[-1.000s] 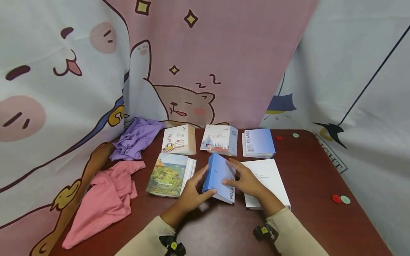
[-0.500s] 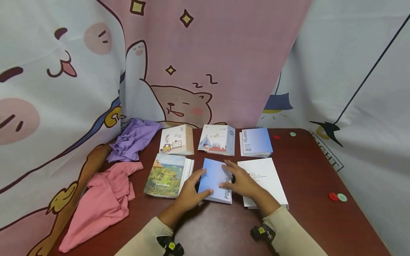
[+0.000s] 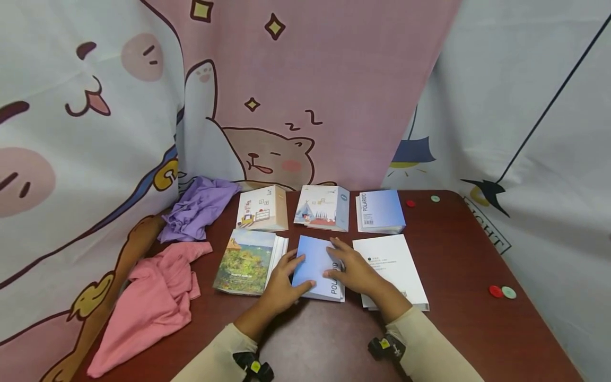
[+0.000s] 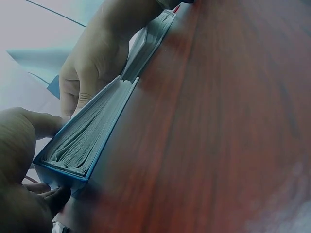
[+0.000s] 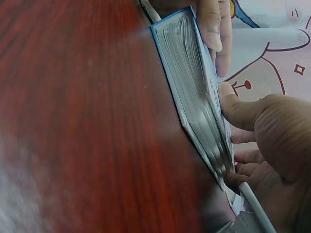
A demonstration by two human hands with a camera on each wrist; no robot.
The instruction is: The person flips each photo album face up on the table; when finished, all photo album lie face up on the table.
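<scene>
Two bare hands are working on one blue-to-white rectangular album marked POLAROID (image 3: 309, 263), which is lying on the dark red-brown wooden table (image 3: 458, 345) at the centre of the frame, slightly below the middle. The left hand (image 3: 280, 286) is grasping its left side, thumb resting on the cover and fingers bending around the spine; the right hand (image 3: 354, 269) is grasping the opposite side, thumb on the cover and fingers at the page edge. Six albums are being counted in two rows of three. In the nearer row, one album with a painted green garden cover (image 3: 244, 268) is lying just left of the held one, and one plain white album with small print (image 3: 393, 262) is lying just right. Across the middle of the frame, the farther row is holding one cream album with a furniture drawing (image 3: 256, 210), one white album with a tent drawing (image 3: 315, 208) and a second blue POLAROID album (image 3: 383, 208). Two crumpled cloths are lying at left, one purple (image 3: 194, 211), one pink (image 3: 148, 300). Four small round discs, two red (image 3: 496, 291) and two pale green (image 3: 508, 292), are lying at right in two mixed pairs.
</scene>
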